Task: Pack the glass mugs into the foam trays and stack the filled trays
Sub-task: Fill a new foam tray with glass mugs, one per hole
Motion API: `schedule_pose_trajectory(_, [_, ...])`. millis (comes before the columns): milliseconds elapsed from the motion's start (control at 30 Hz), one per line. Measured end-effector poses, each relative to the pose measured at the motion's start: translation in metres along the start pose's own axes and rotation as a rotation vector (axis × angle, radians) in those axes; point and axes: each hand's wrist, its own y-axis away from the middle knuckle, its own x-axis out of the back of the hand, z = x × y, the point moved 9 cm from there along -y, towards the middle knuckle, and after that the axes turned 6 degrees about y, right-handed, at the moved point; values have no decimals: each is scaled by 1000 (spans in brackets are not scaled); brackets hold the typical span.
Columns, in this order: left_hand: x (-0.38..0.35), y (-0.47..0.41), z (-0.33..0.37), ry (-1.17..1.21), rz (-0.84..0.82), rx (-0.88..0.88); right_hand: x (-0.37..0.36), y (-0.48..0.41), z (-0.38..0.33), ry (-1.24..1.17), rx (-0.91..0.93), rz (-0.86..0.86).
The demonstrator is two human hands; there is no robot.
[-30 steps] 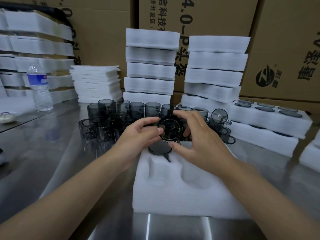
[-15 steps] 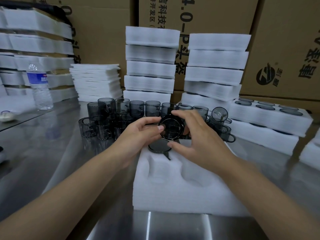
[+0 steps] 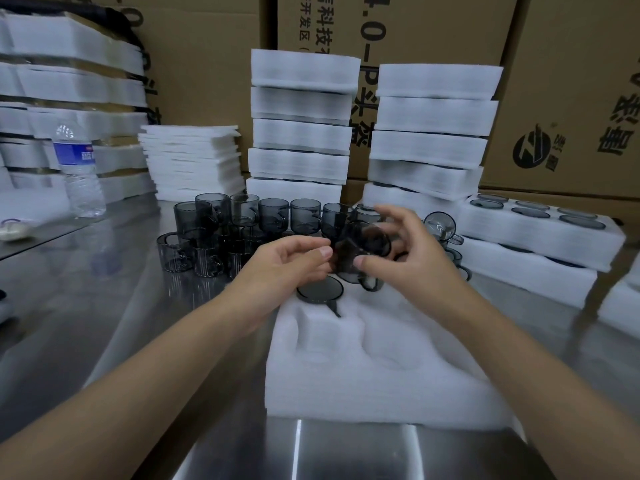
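Note:
A smoky grey glass mug [image 3: 363, 245] is held tilted in the air above the far end of a white foam tray [image 3: 374, 368]. My left hand [image 3: 287, 268] pinches its left side and my right hand [image 3: 412, 251] grips it from the right with thumb and curled fingers. One mug [image 3: 320, 289] sits sunk in the tray's far left pocket, only its rim showing. Several loose mugs [image 3: 242, 230] stand in a cluster behind the tray. The tray's nearer pockets hold nothing.
Two tall stacks of foam trays [image 3: 301, 129] [image 3: 433, 133] stand behind the mugs, and a filled tray [image 3: 540, 223] lies on another at the right. A pile of foam sheets [image 3: 194, 161] and a water bottle [image 3: 79, 171] are at the left. Cardboard boxes [image 3: 571, 81] form the back wall.
The mug was held with its mouth toward me; now it is turned and tilted sideways between both hands, which have shifted slightly up and right.

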Motion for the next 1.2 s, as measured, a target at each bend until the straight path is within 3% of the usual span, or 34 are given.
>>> schedule_pose_trajectory(133, [-2,2,0,-97,-45,1,11,-5,28,-159,-185,-38])
schedule_pose_trajectory(267, [-1,3,1,-131,-36,-15,7,-4,35,-183,-213,-135])
schedule_pose_trajectory(600, [-1,3,4,-172,-32,-42,-10,4,27,-78,-148,-349])
schedule_pose_trajectory(1200, [-7,8,9,-195,-49,-69,-19,10,38,278,-190,-493])
